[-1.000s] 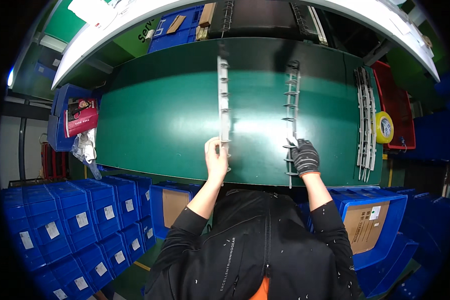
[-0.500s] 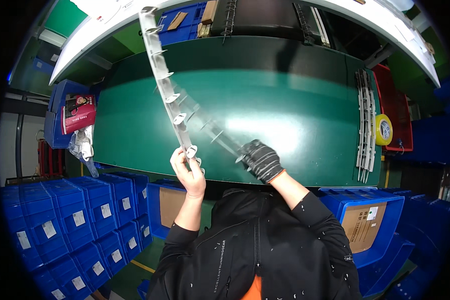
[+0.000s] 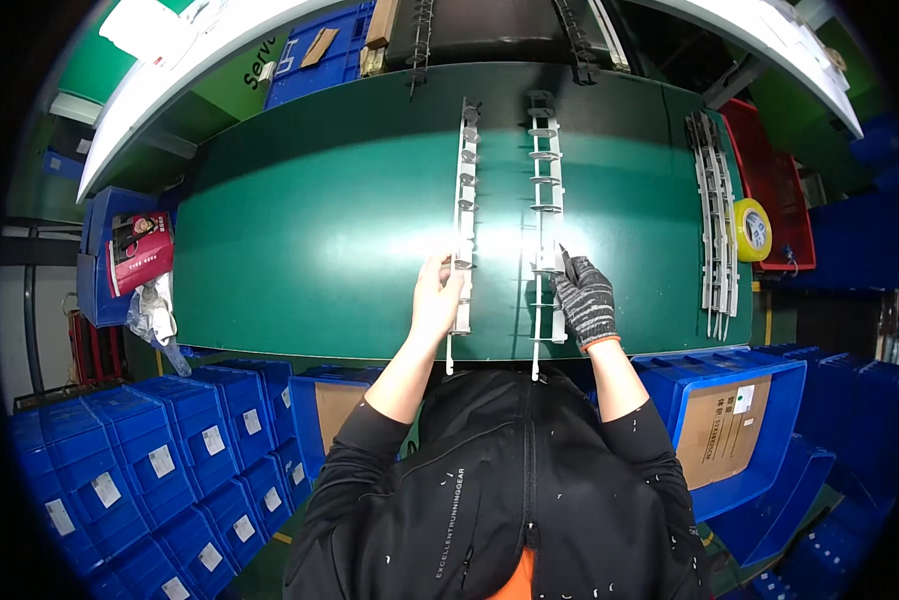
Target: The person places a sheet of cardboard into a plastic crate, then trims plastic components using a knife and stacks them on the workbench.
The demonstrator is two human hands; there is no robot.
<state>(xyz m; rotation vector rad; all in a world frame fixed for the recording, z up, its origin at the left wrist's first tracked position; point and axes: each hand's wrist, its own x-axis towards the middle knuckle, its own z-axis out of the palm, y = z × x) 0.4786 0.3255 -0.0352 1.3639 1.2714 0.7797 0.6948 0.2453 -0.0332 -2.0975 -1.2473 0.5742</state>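
A: On my feed, a wide green table [image 3: 310,230] fills the room. What's around it?

B: I see blue bins [image 3: 130,450] stacked at the near left. Over the table's middle, the left strip [image 3: 466,225] and right strip [image 3: 547,209] run side by side, apart.

A: And the hands?

B: The bare left hand [image 3: 437,300] curls mostly closed, gripping the left strip's edge. The gloved right hand [image 3: 587,300] grips the right strip likewise. I spot yellow tape [image 3: 756,230] far right.

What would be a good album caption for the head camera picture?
Bare left hand and gloved right hand hold two long pale strips side by side over a green table.
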